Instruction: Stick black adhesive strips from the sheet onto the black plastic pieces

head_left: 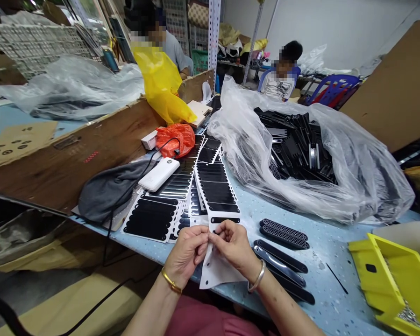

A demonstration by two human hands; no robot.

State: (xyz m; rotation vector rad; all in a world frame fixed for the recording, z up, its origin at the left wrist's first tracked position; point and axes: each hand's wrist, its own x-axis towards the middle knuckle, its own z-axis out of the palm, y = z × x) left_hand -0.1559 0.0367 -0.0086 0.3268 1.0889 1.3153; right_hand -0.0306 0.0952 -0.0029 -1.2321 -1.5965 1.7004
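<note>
My left hand (192, 245) and my right hand (233, 243) meet at the fingertips above the table's front edge. Both are closed in a pinch; whatever lies between the fingers is too small or hidden to make out. Under them runs a white backing sheet (222, 273) with black strip stickers (218, 193) on its far part and small black dots on its bare near end. To the right of my right hand lie two black textured strips (284, 233) and several smooth black handle-shaped pieces (283, 270).
A clear plastic bag (357, 172) full of black parts (297, 144) stands behind. A yellow bin (394, 280) with small metal hardware is at right. Left are a white power bank (160, 174), grey cloth (108, 191), red bag (176, 140) and wooden board (62, 158). Two people sit beyond.
</note>
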